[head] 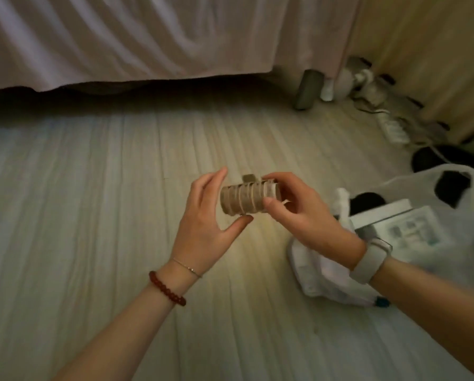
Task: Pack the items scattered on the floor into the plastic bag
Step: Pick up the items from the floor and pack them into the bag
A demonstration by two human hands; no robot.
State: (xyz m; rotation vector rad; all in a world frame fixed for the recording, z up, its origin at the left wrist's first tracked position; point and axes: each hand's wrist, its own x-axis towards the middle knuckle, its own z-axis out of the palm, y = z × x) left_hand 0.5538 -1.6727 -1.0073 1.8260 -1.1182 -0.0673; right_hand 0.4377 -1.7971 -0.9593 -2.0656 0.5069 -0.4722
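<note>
A stack of several brown round discs (244, 199), lying on its side like a short cylinder, is held above the wooden floor (92, 215) between both hands. My left hand (205, 218) cups its left end with fingers spread. Thumb and fingertips of my right hand (299, 215) pinch the right end. One small brown piece (249, 178) sticks up behind the stack. The white plastic bag (411, 237) lies open on the floor to the right, with a white box (381, 215) and dark items inside.
A bed with a pale hanging sheet (147, 45) fills the far side, dark space beneath it. At the far right corner lie a grey cylinder (308, 89), a power strip with cables (392, 127) and a dark object (433, 158). A curtain (436, 50) hangs on the right.
</note>
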